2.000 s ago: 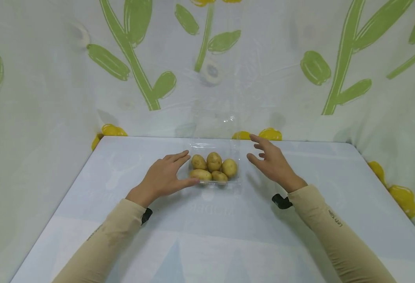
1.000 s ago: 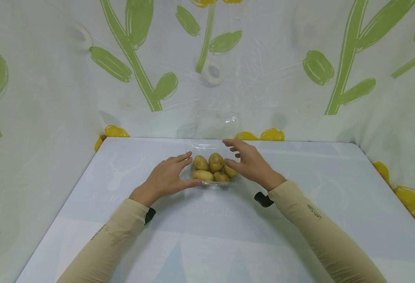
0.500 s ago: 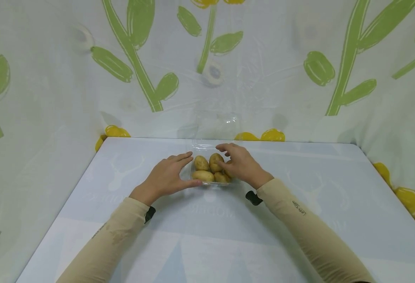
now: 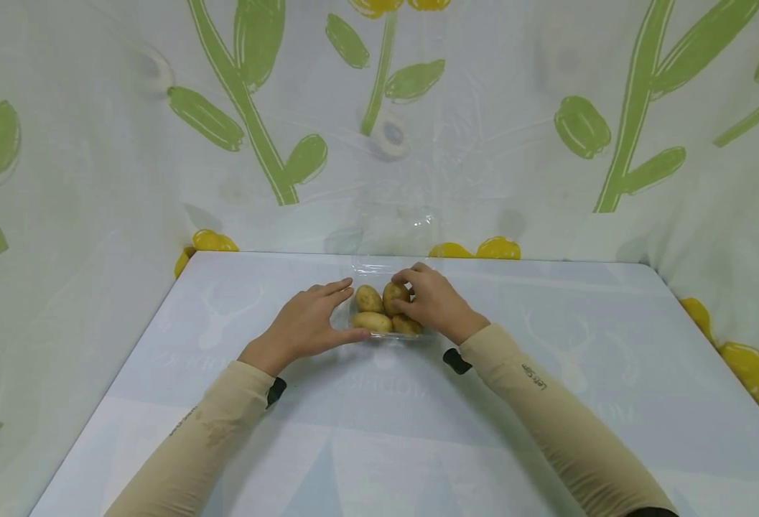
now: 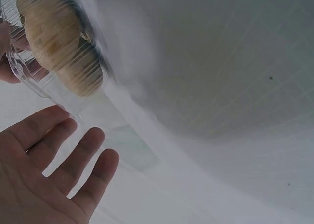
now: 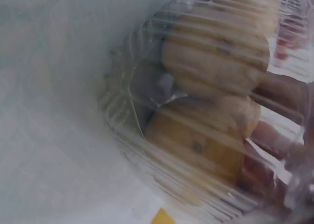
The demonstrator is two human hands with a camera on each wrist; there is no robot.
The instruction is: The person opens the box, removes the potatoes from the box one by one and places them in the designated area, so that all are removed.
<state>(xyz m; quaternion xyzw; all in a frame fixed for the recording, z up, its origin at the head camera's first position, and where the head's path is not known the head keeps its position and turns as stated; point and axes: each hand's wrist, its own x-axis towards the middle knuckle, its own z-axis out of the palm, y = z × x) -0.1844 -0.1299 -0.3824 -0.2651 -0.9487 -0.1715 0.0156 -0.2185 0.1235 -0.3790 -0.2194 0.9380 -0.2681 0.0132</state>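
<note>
Head view: middle potato [image 4: 392, 293] sits in the back row of the clear box [image 4: 385, 335], just left of our right hand [image 4: 436, 298], long axis roughly front to back. Right hand is nearer; its curled thumb and fingers overlap that potato's right side, but we can't tell if they grip it or only touch. Our left hand [image 4: 303, 321] holds nothing, fingers extended beside the box's left side, thumb at the front rim.

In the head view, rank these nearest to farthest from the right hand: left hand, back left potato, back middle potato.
1. back middle potato: immediately left of the right hand
2. back left potato: just beyond, further left
3. left hand: farthest left, past both potatoes
</note>
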